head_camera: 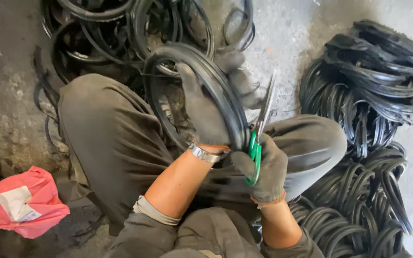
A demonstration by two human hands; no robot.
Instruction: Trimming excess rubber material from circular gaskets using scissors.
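My left hand (205, 107), in a dark grey glove with a metal bracelet at the wrist, grips a black rubber ring (225, 93) held upright above my knees. My right hand (266, 167), also gloved, holds scissors (260, 138) with green handles. Their metal blades point up along the ring's right edge, close against the rubber.
A tangle of black rubber rings (135, 24) lies on the concrete floor ahead. Stacked rings (376, 81) pile up at the right, with more (359, 210) by my right knee. A pink plastic bag (22, 203) lies at the lower left.
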